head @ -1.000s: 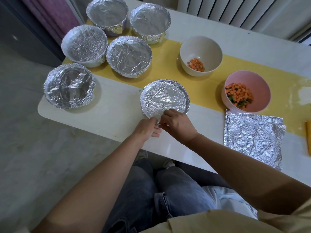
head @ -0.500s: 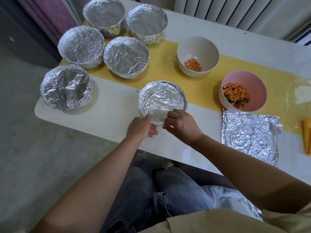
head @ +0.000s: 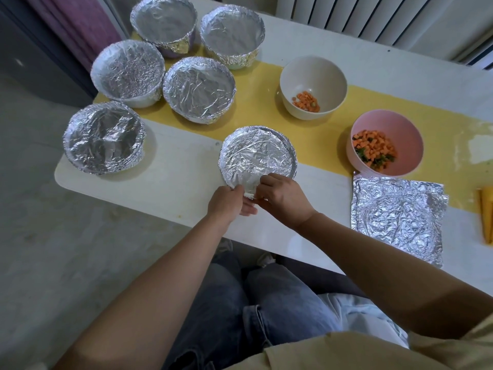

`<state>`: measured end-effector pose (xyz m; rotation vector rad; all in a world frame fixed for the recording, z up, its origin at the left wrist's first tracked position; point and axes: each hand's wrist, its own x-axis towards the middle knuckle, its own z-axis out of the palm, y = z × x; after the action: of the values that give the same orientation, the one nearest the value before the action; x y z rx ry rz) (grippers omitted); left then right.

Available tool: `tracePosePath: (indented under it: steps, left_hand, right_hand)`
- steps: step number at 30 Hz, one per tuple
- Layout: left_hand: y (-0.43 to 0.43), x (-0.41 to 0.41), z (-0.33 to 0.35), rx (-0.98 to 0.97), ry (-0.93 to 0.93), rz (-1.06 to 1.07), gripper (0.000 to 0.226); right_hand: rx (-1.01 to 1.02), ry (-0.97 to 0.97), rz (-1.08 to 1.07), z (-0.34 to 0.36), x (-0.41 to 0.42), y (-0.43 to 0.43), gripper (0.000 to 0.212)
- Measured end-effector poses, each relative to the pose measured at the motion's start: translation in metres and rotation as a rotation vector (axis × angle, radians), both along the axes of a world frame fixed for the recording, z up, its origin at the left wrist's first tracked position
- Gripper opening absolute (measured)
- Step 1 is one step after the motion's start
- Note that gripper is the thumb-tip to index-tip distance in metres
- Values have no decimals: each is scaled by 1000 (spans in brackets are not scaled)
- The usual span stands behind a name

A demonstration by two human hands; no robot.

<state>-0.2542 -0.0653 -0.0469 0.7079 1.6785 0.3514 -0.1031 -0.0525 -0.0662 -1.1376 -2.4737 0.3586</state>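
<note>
Left hand (head: pixel 229 202) and right hand (head: pixel 284 198) work over the tabletop (head: pixel 160 188), near its front edge: foil-covered bowl (head: pixel 257 153) sits there, both pinching its near foil flap, probably crimping it under. Spare foil sheets (head: pixel 397 212) lie right.

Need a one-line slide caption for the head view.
Left hand and right hand pinch the near rim of a foil-covered dish on the table; a pink bowl holds diced carrot.

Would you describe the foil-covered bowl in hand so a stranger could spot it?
On the white table, look near the front edge. The foil-covered bowl there stands apart from five others; the left hand and right hand pinch its foil.
</note>
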Motion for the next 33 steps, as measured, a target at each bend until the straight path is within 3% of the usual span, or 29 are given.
tracePosePath:
  steps: [9, 13, 17, 23, 28, 33]
  left_hand:
    - [2, -11, 3, -66, 76, -40, 52]
    - [9, -12, -4, -17, 95, 83, 63]
    - [17, -9, -6, 119, 80, 177, 32]
    - [26, -10, -20, 156, 149, 185, 47]
    - [30, -7, -2, 227, 174, 150, 30]
    - [37, -13, -5, 350, 297, 91, 28]
  right_hand:
    - [-1, -26, 46, 0, 10, 2, 11]
    - [8, -24, 48, -2, 10, 2, 8]
    - [-4, -22, 53, -1, 10, 3, 8]
    - [-48, 0, 44, -2, 4, 1, 20]
    - [-95, 18, 88, 2, 6, 4, 15]
    - [-169, 22, 144, 3, 15, 8, 12]
